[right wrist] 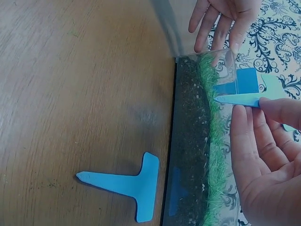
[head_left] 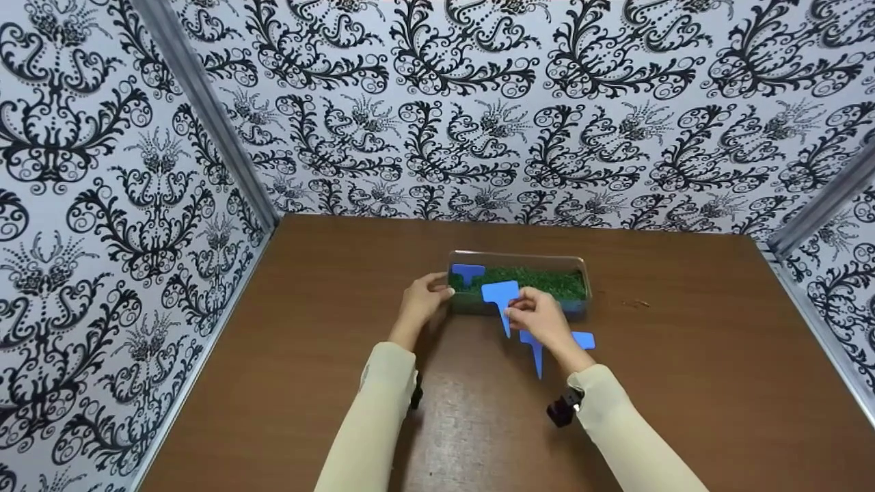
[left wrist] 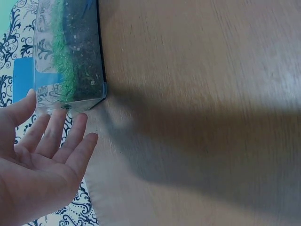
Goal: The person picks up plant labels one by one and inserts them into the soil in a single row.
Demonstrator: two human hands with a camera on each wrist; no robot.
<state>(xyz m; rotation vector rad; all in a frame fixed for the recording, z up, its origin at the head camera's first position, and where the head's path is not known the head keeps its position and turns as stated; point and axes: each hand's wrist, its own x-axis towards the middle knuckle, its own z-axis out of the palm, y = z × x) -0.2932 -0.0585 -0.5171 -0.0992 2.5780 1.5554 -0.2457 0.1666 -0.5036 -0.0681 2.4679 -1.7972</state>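
Note:
A clear rectangular container [head_left: 586,287] holds dark soil [right wrist: 190,117] with green grass [head_left: 547,279] on top. At its left end, my left hand [head_left: 424,301] touches the clear wall with extended fingers, thumb near the rim in the left wrist view. My right hand [head_left: 545,320] pinches a blue T-shaped plant label [head_left: 502,292] between thumb and fingers, above the container's front side. In the right wrist view, this label's pointed tip [right wrist: 225,99] hangs beside the grass. Another blue plant label [head_left: 468,270] stands upright in the grass at the left end.
Two more blue T-shaped labels lie on the brown table [head_left: 328,307] before the container: one [head_left: 536,352] below my right hand, another [head_left: 584,339] partly hidden by that wrist. Small brown bits [head_left: 636,303] lie right of the container. Patterned walls [head_left: 478,150] enclose the table.

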